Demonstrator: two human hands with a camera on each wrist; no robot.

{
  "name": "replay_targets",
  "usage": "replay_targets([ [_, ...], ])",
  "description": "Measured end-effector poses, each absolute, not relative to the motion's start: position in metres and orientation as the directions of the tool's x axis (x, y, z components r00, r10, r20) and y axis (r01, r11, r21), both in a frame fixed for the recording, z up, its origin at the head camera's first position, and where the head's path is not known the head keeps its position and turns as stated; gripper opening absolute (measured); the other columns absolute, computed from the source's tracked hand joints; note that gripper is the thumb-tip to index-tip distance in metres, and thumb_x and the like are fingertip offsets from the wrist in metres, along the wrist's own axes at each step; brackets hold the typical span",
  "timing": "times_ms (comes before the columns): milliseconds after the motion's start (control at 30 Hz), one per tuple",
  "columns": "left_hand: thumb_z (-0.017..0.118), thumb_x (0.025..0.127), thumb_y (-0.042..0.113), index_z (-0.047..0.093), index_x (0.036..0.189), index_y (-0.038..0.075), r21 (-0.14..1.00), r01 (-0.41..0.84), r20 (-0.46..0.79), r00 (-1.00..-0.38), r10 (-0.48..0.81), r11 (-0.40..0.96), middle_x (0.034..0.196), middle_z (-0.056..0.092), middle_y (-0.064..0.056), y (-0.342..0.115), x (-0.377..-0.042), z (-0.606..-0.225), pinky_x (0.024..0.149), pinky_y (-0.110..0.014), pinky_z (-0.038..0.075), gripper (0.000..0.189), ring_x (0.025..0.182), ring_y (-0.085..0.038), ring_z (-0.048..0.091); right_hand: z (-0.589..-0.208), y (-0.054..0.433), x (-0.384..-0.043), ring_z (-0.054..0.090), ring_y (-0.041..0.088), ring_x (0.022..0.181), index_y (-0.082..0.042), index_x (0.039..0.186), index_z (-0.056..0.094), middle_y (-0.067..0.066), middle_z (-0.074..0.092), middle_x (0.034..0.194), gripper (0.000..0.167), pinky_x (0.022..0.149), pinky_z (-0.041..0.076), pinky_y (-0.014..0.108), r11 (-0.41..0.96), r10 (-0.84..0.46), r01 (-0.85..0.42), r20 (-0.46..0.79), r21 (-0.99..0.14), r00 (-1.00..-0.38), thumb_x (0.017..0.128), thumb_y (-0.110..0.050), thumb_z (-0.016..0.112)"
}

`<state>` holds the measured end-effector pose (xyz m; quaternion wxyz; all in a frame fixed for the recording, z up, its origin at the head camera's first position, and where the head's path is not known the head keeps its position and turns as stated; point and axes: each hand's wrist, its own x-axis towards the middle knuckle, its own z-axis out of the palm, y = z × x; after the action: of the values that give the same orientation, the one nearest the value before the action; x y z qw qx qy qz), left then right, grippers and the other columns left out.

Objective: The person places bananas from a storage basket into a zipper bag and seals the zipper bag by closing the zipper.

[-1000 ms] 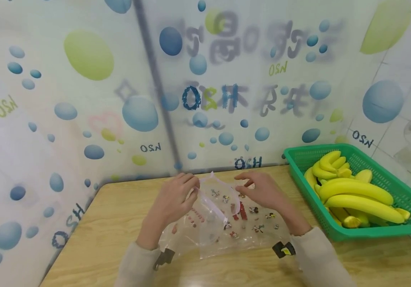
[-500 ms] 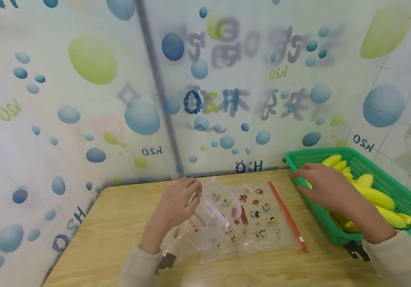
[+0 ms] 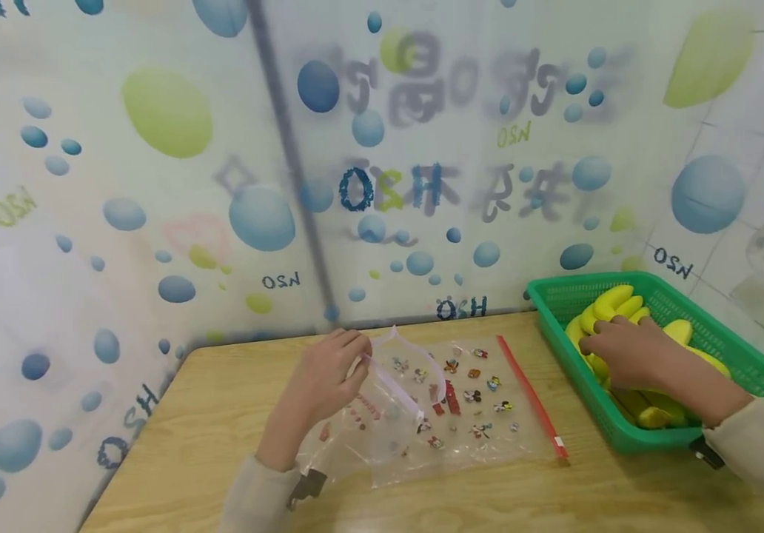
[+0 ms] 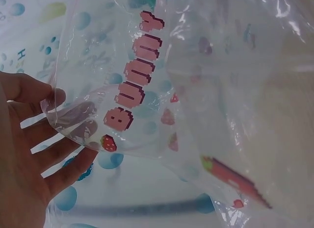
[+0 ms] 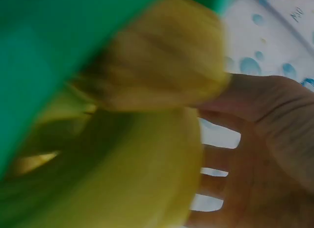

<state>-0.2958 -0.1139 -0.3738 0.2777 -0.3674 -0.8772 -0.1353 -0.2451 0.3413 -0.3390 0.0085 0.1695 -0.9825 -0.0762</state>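
Tabletop (image 3: 462,507) nearest, and just beyond, the left hand (image 3: 332,374) pinches one lilac-zipped BUNNY bag (image 4: 137,81) by its edge, zip slanting from far left to near right. Overlapping on the right, seemingly a second bag, the red-zipped bag (image 3: 488,407). Over right: one green basket (image 3: 648,437), its bananas (image 5: 132,174) well apart from both bags, and the right hand (image 3: 635,355) is nearer! Fingers reach behind one; whether it's grasped, I can't tell, its long axis hidden from above. Several bananas, too overlapped to count. Farthest, one bubble-printed wall covering (image 3: 389,252).
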Motion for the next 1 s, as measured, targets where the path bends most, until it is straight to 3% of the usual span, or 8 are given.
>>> replay_targets([
  [167,0.055,0.096,0.016,0.068,0.094,0.02,0.031,0.723,0.581,-0.575,0.576,0.69,0.091,0.067,0.01,-0.111,-0.298,-0.375,0.07,-0.029,0.051,0.014,0.085,-0.012,0.061,-0.351,0.344,-0.244,0.055,0.025,0.08,-0.022,0.09,0.068,0.001,0.064,0.088,0.026,0.065,0.045,0.049,0.918,-0.36,-0.349,0.025,0.188,-0.933,0.077,-0.001,0.076],
  [367,0.055,0.097,0.016,0.068,0.092,0.02,0.043,0.725,0.578,-0.579,0.575,0.688,0.09,0.067,0.009,-0.11,-0.299,-0.376,0.069,-0.028,0.05,0.014,0.084,-0.011,0.06,-0.354,0.35,-0.247,0.048,0.016,0.074,-0.026,0.079,0.058,-0.008,0.056,0.08,0.031,0.061,0.039,0.041,0.916,-0.371,-0.365,0.01,0.167,-0.928,0.078,0.001,0.074],
  [533,0.055,0.097,0.016,0.068,0.092,0.019,0.048,0.725,0.572,-0.584,0.576,0.687,0.09,0.067,0.009,-0.111,-0.298,-0.377,0.07,-0.028,0.05,0.015,0.083,-0.011,0.059,-0.348,0.356,-0.249,0.047,0.019,0.075,-0.028,0.081,0.061,-0.004,0.054,0.084,0.033,0.057,0.038,0.036,0.913,-0.373,-0.377,-0.058,0.157,-0.926,0.072,-0.003,0.082],
  [767,0.055,0.097,0.015,0.068,0.092,0.019,0.049,0.725,0.578,-0.582,0.572,0.687,0.09,0.068,0.009,-0.113,-0.297,-0.375,0.069,-0.027,0.049,0.015,0.082,-0.011,0.059,-0.329,0.358,-0.255,0.052,0.03,0.085,-0.021,0.087,0.072,0.01,0.061,0.097,0.023,0.065,0.051,0.048,0.906,-0.355,-0.374,-0.124,0.198,-0.927,0.073,-0.007,0.084],
  [1000,0.055,0.097,0.016,0.068,0.091,0.02,0.049,0.719,0.58,-0.585,0.567,0.693,0.089,0.067,0.009,-0.115,-0.297,-0.375,0.069,-0.028,0.049,0.015,0.082,-0.011,0.059,-0.325,0.367,-0.262,0.05,0.017,0.075,-0.018,0.083,0.07,-0.004,0.058,0.084,0.018,0.061,0.048,0.041,0.882,-0.407,-0.408,-0.056,0.237,-0.912,0.077,-0.016,0.087],
])
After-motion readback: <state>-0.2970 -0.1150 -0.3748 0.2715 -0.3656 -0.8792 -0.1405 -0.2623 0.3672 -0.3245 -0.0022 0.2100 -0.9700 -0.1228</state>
